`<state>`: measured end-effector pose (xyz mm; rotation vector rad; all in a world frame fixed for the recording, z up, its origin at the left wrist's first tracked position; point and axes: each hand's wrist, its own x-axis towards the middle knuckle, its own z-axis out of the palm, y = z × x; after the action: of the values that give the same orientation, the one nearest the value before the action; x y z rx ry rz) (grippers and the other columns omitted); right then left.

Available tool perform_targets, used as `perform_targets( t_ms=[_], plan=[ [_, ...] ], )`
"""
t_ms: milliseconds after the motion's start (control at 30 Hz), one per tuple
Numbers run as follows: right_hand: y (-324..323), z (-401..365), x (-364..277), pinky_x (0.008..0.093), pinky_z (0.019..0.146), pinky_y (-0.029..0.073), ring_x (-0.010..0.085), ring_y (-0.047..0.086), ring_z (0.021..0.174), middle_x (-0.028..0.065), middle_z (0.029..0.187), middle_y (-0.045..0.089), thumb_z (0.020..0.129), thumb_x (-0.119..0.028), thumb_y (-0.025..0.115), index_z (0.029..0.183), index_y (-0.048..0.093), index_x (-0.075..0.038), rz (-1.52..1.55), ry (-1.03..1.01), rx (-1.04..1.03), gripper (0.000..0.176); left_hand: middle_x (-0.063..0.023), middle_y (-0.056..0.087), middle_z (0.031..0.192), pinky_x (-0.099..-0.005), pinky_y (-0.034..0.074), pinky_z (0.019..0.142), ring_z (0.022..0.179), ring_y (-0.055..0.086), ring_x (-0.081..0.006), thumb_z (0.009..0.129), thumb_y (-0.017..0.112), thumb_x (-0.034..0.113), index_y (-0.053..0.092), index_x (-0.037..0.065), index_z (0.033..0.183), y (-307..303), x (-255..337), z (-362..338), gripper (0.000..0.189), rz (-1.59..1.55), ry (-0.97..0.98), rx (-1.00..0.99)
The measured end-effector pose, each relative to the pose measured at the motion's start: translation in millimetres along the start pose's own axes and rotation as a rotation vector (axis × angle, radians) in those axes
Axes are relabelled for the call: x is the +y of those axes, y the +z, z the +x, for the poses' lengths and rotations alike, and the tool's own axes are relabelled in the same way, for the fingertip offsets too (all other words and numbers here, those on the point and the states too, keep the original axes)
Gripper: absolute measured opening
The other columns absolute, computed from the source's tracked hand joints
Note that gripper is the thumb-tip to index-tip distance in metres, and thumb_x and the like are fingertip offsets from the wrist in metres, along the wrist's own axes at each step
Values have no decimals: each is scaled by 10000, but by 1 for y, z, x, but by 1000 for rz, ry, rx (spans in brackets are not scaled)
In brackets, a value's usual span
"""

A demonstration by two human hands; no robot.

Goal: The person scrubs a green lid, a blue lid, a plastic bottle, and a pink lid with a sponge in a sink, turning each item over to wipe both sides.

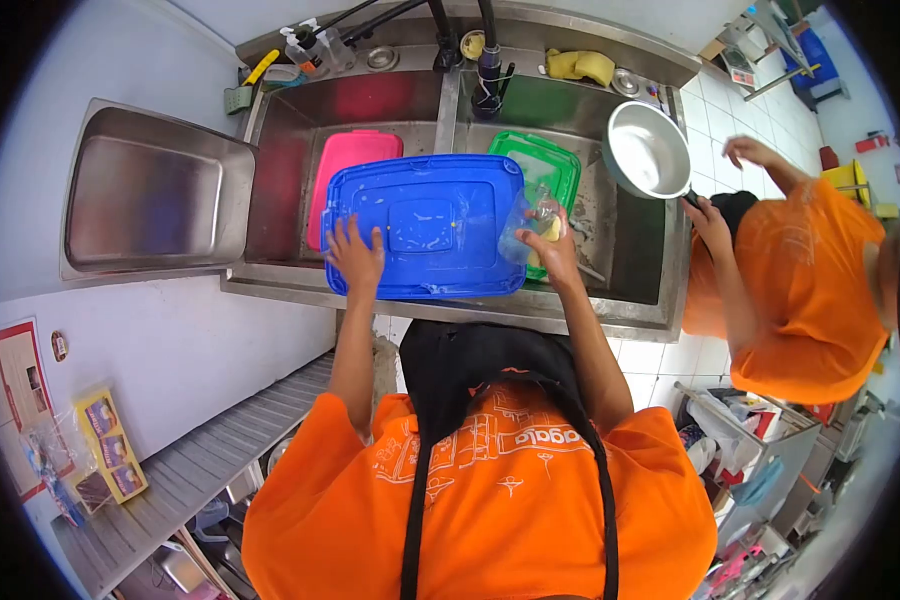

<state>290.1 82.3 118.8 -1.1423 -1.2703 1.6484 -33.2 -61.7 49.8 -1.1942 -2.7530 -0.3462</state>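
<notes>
A wet blue plastic lid lies across the front of the double sink, with pale suds streaks on its top. My left hand rests on its left part, fingers spread flat. At the lid's right edge, my right hand is closed around a clear plastic bottle. Something yellow, possibly a sponge, shows by the same fingers. Partly under the blue lid are a pink lid in the left basin and a green lid in the right basin.
A co-worker in orange at the right holds a white pan over the sink's right edge. A steel tub stands at the left. Black faucets, spray bottles and yellow cloths line the back ledge.
</notes>
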Motion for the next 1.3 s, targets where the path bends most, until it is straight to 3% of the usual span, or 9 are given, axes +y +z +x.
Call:
perform_targets(
  t_ms=[133, 200, 333, 433, 567, 700, 933, 1000, 1300],
  plan=[
    [27, -13, 2, 313, 813, 507, 177, 585, 964, 86, 1105, 585, 760, -62, 781, 1271, 436, -60, 25, -94, -44, 617, -145, 551, 1329, -506, 446, 940, 1167, 546, -336, 956, 524, 526, 462, 133, 1386, -5, 48, -13, 585, -978, 46, -529],
    [51, -12, 5, 311, 814, 508, 177, 585, 962, 87, 1101, 582, 762, -80, 791, 1279, 432, -54, 85, -55, -42, 630, -108, 575, 1300, -470, 475, 936, 1157, 560, -279, 958, 508, 559, 473, 143, 1372, -62, 98, -32, 588, -1480, -381, -958],
    [109, -5, 7, 315, 806, 506, 174, 584, 966, 83, 1082, 581, 779, -122, 799, 1295, 416, -47, 114, 2, -101, 646, -96, 587, 1264, -403, 511, 907, 1113, 580, -261, 956, 507, 565, 501, 107, 1323, -64, 116, -41, 587, -1972, -703, -1177],
    [126, 3, 0, 316, 808, 501, 163, 587, 968, 72, 1057, 589, 805, -149, 784, 1298, 417, -60, 87, -44, -158, 622, -78, 617, 1137, -373, 555, 783, 982, 621, -263, 933, 546, 567, 541, 112, 1205, -43, 88, -27, 531, -2190, -722, -956],
    [146, 41, 2, 308, 795, 501, 168, 610, 940, 53, 1025, 606, 890, -279, 694, 1280, 467, -95, 351, 72, -152, 487, -62, 628, 1026, -270, 534, 574, 790, 631, -202, 890, 648, 523, 554, 118, 1178, -56, 36, -4, 506, -2032, -688, -890],
    [184, 55, -11, 368, 753, 519, 218, 633, 916, 71, 1016, 632, 936, -397, 592, 1186, 543, -108, 576, 259, -239, 385, -65, 616, 1099, -295, 525, 579, 839, 632, -214, 859, 690, 524, 556, 136, 1198, -83, 1, 24, 532, -1730, -538, -696],
    [250, 59, -11, 461, 831, 524, 281, 639, 933, 108, 1041, 639, 897, -527, 551, 1122, 576, -68, 972, 566, -264, 512, -175, 585, 1215, -402, 509, 836, 1083, 606, -273, 701, 825, 505, 564, 121, 1291, -202, -12, 105, 751, -864, 101, -358],
    [266, 50, -19, 480, 859, 510, 297, 629, 966, 121, 1070, 633, 891, -522, 561, 1135, 572, -66, 1066, 590, -296, 516, -207, 591, 1177, -442, 492, 881, 1104, 597, -343, 684, 827, 495, 565, 148, 1300, -226, -5, 124, 754, -438, 469, -183],
    [288, 53, -25, 561, 934, 448, 338, 571, 1130, 163, 1211, 598, 878, -519, 588, 1215, 544, -54, 1261, 612, -412, 576, -181, 596, 1132, -481, 460, 925, 1050, 580, -400, 690, 811, 491, 579, 166, 1293, -298, 29, 159, 723, -184, 820, -192]
  ],
)
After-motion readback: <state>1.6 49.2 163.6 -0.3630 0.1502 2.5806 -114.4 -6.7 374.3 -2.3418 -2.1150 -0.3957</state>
